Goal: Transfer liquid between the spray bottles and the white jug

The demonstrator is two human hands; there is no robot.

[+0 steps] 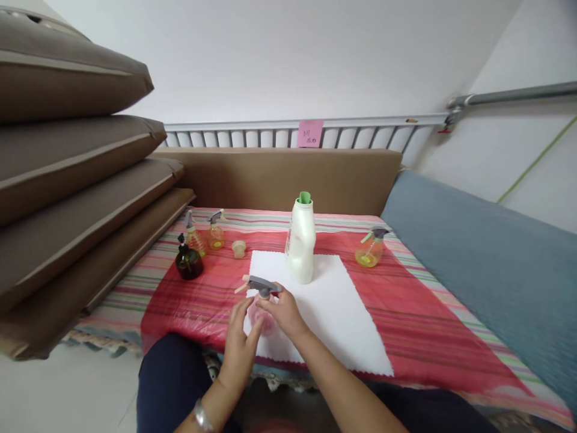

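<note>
A pink transparent spray bottle (267, 319) stands upright at the near left of a white sheet (347, 319). My left hand (242, 331) is curled round the bottle's body from the left. At its neck, the fingers of my right hand (286, 313) close on the collar under the grey trigger head (262, 284), whose nozzle points left. Just behind my right hand rises a large white jug (303, 240) without a cap, a green spout piece (305, 197) showing in its mouth. My fingers partly hide the pink bottle.
To the left are a dark pump bottle (189, 264), two yellowish spray bottles (217, 236) and a cream cap (238, 249). An orange-yellow spray bottle (368, 251) stands right. Stacked brown cushions (81, 138) border the left, a blue-grey panel (478, 246) the right.
</note>
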